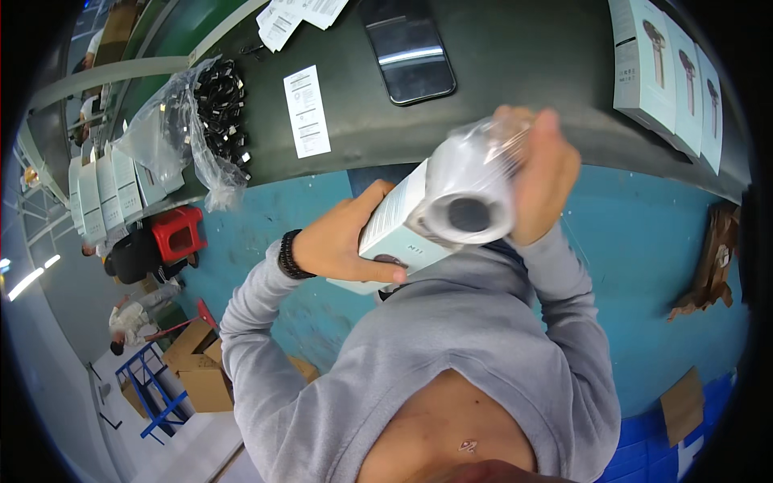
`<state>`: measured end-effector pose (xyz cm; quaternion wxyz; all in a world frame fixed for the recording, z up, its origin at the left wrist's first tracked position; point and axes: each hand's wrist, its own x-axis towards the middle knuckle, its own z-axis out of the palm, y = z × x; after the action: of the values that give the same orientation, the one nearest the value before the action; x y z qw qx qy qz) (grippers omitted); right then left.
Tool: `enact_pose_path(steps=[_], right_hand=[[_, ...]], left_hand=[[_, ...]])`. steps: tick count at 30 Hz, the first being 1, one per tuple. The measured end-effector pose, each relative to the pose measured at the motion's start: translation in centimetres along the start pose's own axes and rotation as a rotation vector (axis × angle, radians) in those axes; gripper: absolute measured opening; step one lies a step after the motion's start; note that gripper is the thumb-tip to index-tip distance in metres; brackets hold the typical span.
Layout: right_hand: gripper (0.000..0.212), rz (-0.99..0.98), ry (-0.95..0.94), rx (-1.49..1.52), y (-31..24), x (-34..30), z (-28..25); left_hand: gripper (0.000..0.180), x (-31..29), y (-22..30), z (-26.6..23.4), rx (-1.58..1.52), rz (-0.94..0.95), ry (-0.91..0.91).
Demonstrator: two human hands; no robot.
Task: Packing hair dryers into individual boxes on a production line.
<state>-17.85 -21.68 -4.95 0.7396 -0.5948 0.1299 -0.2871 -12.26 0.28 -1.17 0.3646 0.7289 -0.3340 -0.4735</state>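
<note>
My left hand (338,233) is wrapped round a white and pale-green carton (401,211), tilted in front of my body. At the carton's right end is a white cylindrical device (467,173) in clear plastic wrap, with a dark round centre facing me. My right hand (547,181) grips the far side of this wrapped device; some of its fingers are blurred or hidden. Whether part of the device sits inside the carton, I cannot tell.
On the dark bench lie a phone (409,52), a printed slip (307,111), more papers (290,20) and a plastic bag of black cables (217,113). Cartons stand at the right (652,72) and left (105,189). A red stool (177,233) and cardboard boxes (201,366) are on the floor.
</note>
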Motion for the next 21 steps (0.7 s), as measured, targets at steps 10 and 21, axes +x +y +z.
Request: enact_pose_path(steps=[10,21], right_hand=[[0.012,-0.398,-0.385,-0.520,-0.7,-1.2,0.7],[0.014,0.024,-0.879,-0.228,-0.6,1.0,-2.7]], left_hand=[[0.073,0.5,-0.4,1.6,-0.068,-0.038,0.164],[0.074,0.2,-1.3,3.3,-0.110,-0.068,0.266]])
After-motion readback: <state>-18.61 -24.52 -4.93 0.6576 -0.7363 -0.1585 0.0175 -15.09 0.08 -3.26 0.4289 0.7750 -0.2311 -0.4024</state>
